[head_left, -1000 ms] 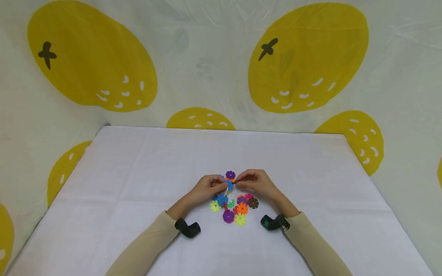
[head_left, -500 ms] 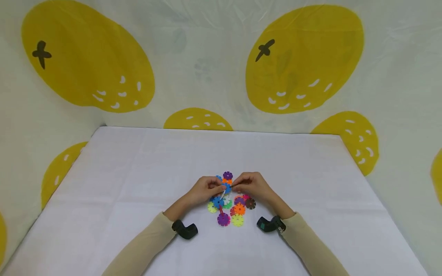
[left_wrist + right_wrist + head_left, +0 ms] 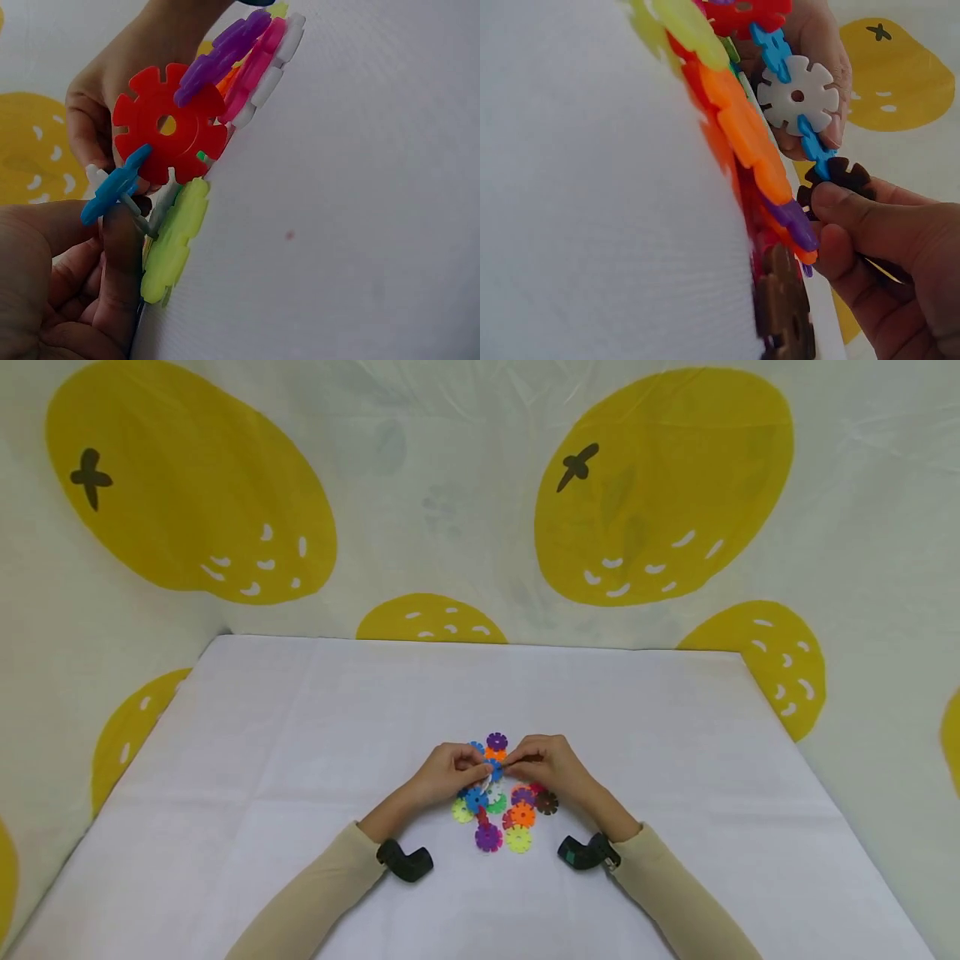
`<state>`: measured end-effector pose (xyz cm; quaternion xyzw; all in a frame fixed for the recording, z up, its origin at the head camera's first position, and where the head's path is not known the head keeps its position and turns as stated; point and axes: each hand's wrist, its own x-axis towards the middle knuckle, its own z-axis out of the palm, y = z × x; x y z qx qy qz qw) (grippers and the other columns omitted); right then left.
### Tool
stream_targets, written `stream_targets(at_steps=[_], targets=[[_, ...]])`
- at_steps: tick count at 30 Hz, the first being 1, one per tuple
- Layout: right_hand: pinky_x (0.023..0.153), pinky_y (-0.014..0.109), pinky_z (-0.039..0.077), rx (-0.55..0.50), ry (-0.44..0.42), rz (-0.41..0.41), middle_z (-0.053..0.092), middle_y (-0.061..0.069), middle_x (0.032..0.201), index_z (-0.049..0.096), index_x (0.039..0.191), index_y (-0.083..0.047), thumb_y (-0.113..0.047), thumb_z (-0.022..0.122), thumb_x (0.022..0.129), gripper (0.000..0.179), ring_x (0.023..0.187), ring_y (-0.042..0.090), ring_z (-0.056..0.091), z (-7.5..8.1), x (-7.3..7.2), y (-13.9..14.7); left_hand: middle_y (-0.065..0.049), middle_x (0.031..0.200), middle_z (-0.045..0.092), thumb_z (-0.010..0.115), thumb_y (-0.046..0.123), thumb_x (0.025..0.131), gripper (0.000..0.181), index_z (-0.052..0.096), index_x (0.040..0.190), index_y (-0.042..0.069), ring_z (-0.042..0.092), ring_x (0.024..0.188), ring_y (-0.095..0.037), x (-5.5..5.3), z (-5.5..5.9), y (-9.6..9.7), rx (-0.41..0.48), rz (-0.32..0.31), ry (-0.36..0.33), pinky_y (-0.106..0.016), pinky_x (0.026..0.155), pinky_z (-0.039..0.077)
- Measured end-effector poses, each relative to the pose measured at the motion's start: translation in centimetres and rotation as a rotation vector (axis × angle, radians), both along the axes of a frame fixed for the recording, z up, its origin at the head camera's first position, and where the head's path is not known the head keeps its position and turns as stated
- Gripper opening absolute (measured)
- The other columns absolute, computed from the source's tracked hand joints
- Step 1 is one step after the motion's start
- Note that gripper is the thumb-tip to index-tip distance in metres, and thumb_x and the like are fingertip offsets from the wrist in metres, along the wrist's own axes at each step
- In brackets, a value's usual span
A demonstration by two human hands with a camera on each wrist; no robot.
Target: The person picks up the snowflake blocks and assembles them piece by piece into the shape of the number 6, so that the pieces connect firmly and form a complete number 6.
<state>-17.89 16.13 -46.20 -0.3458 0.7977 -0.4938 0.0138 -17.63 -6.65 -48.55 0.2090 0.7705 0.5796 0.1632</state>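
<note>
My left hand (image 3: 448, 772) pinches a blue notched plastic disc (image 3: 112, 191) between thumb and fingers. That disc belongs to a chain with a white disc (image 3: 798, 96), another blue disc (image 3: 772, 51) and a red disc (image 3: 166, 124), slotted edge to edge. From the other side my right hand (image 3: 551, 767) pinches a dark brown disc (image 3: 838, 178) between thumb and forefinger. Its edge meets the blue disc's edge; whether the slots are fully interlocked, I cannot tell. In the head view, fingers cover much of both held discs.
Loose discs lie on the white tabletop (image 3: 337, 693) below the hands: orange (image 3: 522, 814), brown (image 3: 547, 802), purple (image 3: 488, 837) and yellow (image 3: 518, 839) among them. Behind the hands sits a dark purple disc (image 3: 497, 742). A patterned cloth wall (image 3: 450, 485) rises at the back.
The right hand has moved slightly left, closer to the left hand, bringing the dark disc up against the blue one. The chain's lower end has shifted a little. The head view has swung slightly.
</note>
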Motion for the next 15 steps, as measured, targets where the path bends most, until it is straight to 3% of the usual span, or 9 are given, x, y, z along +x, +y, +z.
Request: stream_targets(at_steps=[2, 6, 9, 15], targets=[[0.070, 0.023, 0.055, -0.002, -0.014, -0.029, 0.071, 0.018, 0.086, 0.075, 0.089, 0.004, 0.008, 0.072, 0.082, 0.009, 0.076, 0.026, 0.068, 0.6, 0.3, -0.2, -0.003, 0.071, 0.067, 0.063, 0.014, 0.095, 0.019, 0.067, 0.090, -0.004, 0.056, 0.060, -0.006, 0.0, 0.0, 0.0, 0.005, 0.007, -0.006, -0.018, 0.057, 0.046], [0.070, 0.021, 0.054, -0.039, -0.133, -0.102, 0.069, 0.024, 0.093, 0.069, 0.096, 0.011, 0.009, 0.069, 0.084, 0.012, 0.079, 0.030, 0.068, 2.2, 1.3, -0.8, -0.002, 0.072, 0.066, 0.061, 0.015, 0.097, 0.021, 0.065, 0.095, -0.006, 0.057, 0.062, -0.006, 0.1, 0.0, 0.1, 0.048, 0.022, -0.040, -0.019, 0.059, 0.047], [0.073, 0.018, 0.053, -0.074, -0.192, -0.133, 0.067, 0.026, 0.098, 0.066, 0.101, 0.012, 0.009, 0.067, 0.087, 0.015, 0.083, 0.027, 0.067, 2.1, 1.2, -0.8, -0.002, 0.073, 0.064, 0.059, 0.013, 0.097, 0.023, 0.062, 0.102, -0.009, 0.056, 0.059, -0.007, 0.1, 0.1, 0.1, 0.092, 0.024, -0.077, -0.020, 0.056, 0.048], [0.080, 0.018, 0.052, -0.072, -0.180, -0.087, 0.068, 0.023, 0.100, 0.069, 0.102, 0.010, 0.008, 0.064, 0.089, 0.015, 0.091, 0.027, 0.066, 1.7, 0.9, -0.6, -0.005, 0.072, 0.062, 0.055, 0.014, 0.100, 0.029, 0.058, 0.117, -0.009, 0.052, 0.053, -0.010, 0.0, 0.1, 0.1, 0.143, -0.003, -0.124, -0.020, 0.051, 0.045]])
